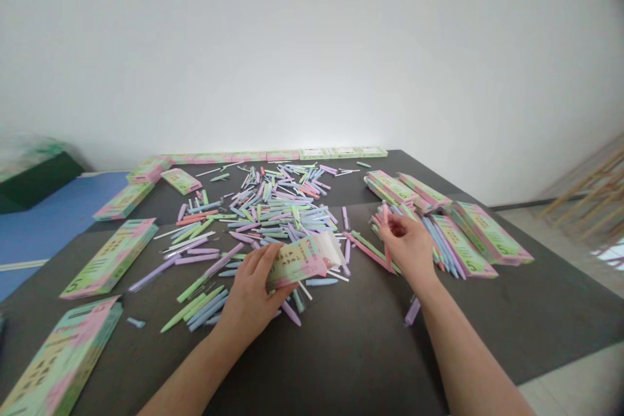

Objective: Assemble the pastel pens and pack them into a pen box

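Pastel pen box point(295, 263) clamped in the left hand point(251, 286); right hand point(407, 247) pinches what looks like a pink pen point(386, 234)

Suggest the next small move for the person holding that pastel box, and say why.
Probably the right hand should carry the pink pen to the pastel box in the left hand, because the pen is pinched in those fingers and the box's white end flap stands open.
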`<action>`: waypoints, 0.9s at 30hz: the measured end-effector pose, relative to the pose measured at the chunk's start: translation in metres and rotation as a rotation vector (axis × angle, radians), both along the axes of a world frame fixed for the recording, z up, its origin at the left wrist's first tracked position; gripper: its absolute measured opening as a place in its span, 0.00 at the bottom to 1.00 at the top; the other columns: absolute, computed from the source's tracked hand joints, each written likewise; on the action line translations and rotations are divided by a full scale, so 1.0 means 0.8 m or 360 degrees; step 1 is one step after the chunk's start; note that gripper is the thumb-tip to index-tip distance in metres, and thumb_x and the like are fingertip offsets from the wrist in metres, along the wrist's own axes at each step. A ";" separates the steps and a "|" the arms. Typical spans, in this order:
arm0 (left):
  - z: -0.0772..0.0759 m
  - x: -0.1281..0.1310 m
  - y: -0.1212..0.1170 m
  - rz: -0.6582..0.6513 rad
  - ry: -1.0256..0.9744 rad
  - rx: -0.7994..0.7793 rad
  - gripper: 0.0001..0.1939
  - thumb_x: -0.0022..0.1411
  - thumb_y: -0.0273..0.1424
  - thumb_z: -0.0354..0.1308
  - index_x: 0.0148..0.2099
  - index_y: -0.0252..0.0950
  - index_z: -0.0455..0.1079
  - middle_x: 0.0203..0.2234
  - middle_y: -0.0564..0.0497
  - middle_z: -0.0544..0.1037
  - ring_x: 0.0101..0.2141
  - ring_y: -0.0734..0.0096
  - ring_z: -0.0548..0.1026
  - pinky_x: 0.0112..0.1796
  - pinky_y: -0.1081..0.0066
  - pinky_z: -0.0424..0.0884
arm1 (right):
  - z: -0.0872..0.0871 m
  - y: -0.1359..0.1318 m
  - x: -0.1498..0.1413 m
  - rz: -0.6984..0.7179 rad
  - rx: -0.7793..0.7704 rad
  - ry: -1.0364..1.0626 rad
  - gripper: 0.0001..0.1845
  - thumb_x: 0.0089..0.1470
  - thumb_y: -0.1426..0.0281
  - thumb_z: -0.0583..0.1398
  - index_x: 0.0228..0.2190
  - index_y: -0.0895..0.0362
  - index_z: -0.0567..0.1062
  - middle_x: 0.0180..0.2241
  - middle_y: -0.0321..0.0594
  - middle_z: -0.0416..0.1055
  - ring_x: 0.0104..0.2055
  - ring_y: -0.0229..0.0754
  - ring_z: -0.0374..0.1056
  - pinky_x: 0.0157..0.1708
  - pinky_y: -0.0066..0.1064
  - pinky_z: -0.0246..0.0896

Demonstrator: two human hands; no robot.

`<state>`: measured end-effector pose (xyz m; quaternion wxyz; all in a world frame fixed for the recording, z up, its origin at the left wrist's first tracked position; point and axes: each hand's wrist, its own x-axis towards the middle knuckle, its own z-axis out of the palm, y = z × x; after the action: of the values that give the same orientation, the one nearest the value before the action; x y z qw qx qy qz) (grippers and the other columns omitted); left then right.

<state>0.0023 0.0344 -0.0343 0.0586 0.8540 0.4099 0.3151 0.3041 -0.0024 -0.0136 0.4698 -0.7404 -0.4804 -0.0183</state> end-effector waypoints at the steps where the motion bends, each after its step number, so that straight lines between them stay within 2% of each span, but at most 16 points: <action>1: -0.001 0.000 0.000 -0.0001 0.0008 0.0005 0.30 0.57 0.39 0.60 0.59 0.37 0.57 0.51 0.41 0.68 0.51 0.53 0.67 0.53 0.54 0.64 | 0.002 0.000 -0.001 0.0071 0.0081 0.0227 0.07 0.46 0.68 0.59 0.26 0.59 0.75 0.19 0.34 0.66 0.21 0.36 0.60 0.23 0.29 0.54; 5: -0.003 -0.002 0.001 -0.0005 0.0048 0.0021 0.30 0.57 0.39 0.59 0.59 0.36 0.57 0.51 0.41 0.68 0.51 0.54 0.66 0.52 0.54 0.64 | 0.007 -0.001 -0.008 0.0527 0.0573 0.1128 0.05 0.47 0.69 0.61 0.25 0.57 0.70 0.22 0.32 0.66 0.18 0.31 0.56 0.17 0.24 0.49; 7: -0.004 -0.002 0.001 -0.0005 0.0067 0.0040 0.30 0.57 0.39 0.59 0.59 0.36 0.57 0.51 0.41 0.69 0.51 0.54 0.66 0.52 0.55 0.64 | 0.011 -0.004 -0.014 0.0771 0.0717 0.1366 0.05 0.48 0.70 0.62 0.25 0.57 0.70 0.26 0.34 0.68 0.18 0.29 0.56 0.15 0.23 0.48; 9: -0.006 -0.002 0.001 -0.0005 0.0083 0.0057 0.30 0.57 0.39 0.60 0.59 0.36 0.57 0.51 0.42 0.69 0.51 0.54 0.66 0.52 0.55 0.64 | 0.015 -0.008 -0.022 0.0930 0.0751 0.1460 0.05 0.49 0.71 0.62 0.31 0.56 0.72 0.28 0.34 0.70 0.18 0.28 0.58 0.15 0.22 0.50; 12: -0.007 -0.002 0.002 -0.0005 0.0105 0.0058 0.30 0.57 0.39 0.60 0.59 0.37 0.57 0.51 0.42 0.69 0.51 0.53 0.66 0.52 0.55 0.63 | 0.018 -0.015 -0.035 0.1027 0.0756 0.1434 0.15 0.50 0.71 0.63 0.41 0.52 0.69 0.30 0.34 0.72 0.19 0.31 0.63 0.18 0.23 0.57; 16: -0.007 -0.002 0.001 0.0019 0.0155 0.0052 0.30 0.57 0.38 0.60 0.59 0.37 0.57 0.51 0.42 0.69 0.51 0.53 0.66 0.51 0.55 0.63 | 0.013 -0.020 -0.048 0.1048 0.0810 0.1274 0.23 0.51 0.72 0.63 0.47 0.49 0.62 0.31 0.34 0.74 0.25 0.36 0.70 0.22 0.27 0.65; 20: -0.006 -0.002 0.000 0.0016 0.0187 0.0060 0.30 0.57 0.37 0.60 0.59 0.37 0.57 0.50 0.43 0.70 0.51 0.53 0.66 0.51 0.55 0.63 | 0.012 -0.021 -0.054 0.0987 0.0866 0.1140 0.24 0.52 0.72 0.63 0.47 0.49 0.60 0.34 0.36 0.76 0.27 0.37 0.73 0.26 0.29 0.69; 27: -0.008 -0.003 0.001 -0.0006 0.0208 0.0092 0.31 0.56 0.37 0.61 0.60 0.37 0.56 0.51 0.43 0.70 0.51 0.52 0.66 0.51 0.54 0.62 | 0.015 -0.023 -0.065 0.1017 0.0755 0.1019 0.20 0.54 0.70 0.62 0.46 0.51 0.60 0.36 0.40 0.75 0.29 0.40 0.74 0.25 0.30 0.70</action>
<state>0.0003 0.0349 -0.0410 0.0078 0.8748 0.4020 0.2703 0.2523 -0.0204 -0.0015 0.7308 -0.3980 -0.4973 0.2455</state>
